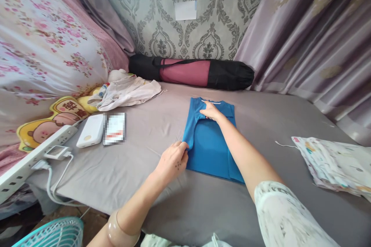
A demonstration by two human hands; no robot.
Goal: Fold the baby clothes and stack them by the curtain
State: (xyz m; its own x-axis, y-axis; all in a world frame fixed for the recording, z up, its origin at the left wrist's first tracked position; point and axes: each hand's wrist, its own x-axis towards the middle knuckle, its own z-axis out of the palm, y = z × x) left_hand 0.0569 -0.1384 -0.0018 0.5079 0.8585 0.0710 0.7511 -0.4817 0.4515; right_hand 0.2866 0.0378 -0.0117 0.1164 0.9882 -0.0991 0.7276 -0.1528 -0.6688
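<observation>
A blue shirt (pixel 213 146) lies partly folded on the grey sheet, its neckline at the far end. My left hand (pixel 174 159) is closed on the shirt's left edge, fingertips pinching the cloth near the lower left. Near the neckline, my right hand (pixel 210 111) touches the upper part of the shirt, fingers closed on the fabric. My right forearm crosses over the shirt's right side and hides some of it.
Behind lies a black and pink rolled bag (pixel 185 72). At left are crumpled white cloth (pixel 127 90), a white power bank (pixel 91 130) and a power strip (pixel 17 170). Folded patterned cloths (pixel 333 166) lie at right. A teal fan (pixel 55 233) stands below the left edge.
</observation>
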